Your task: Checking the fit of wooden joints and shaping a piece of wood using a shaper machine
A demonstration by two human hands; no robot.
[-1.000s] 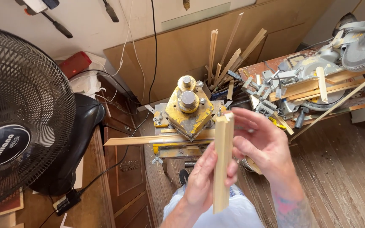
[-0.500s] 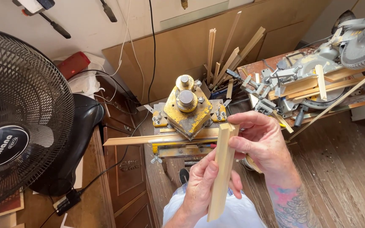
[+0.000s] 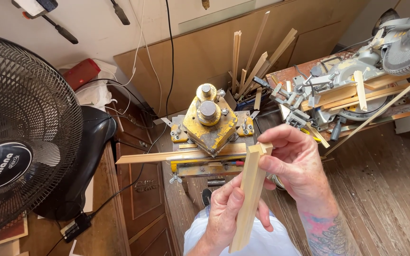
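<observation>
A pale wooden moulding strip (image 3: pixel 248 194) stands nearly upright in front of me. My left hand (image 3: pixel 226 208) grips its lower half. My right hand (image 3: pixel 297 163) pinches its top end, which is cut at an angle. Just beyond the hands stands a yellow, worn clamping machine (image 3: pixel 209 125) with two round metal knobs on top. A long thin wooden strip (image 3: pixel 167 156) lies across the machine's bed, sticking out to the left.
A black fan (image 3: pixel 20 142) fills the left side. A mitre saw (image 3: pixel 380 61) with wood strips sits at the upper right. Several strips (image 3: pixel 250 61) lean on a board at the back wall. Dark wooden cabinet (image 3: pixel 138 189) below left; plank floor (image 3: pixel 390 189) at right.
The strip in my hands has dropped slightly and tilted, its top leaning a little to the right. My right hand's fingers have closed more over its top end.
</observation>
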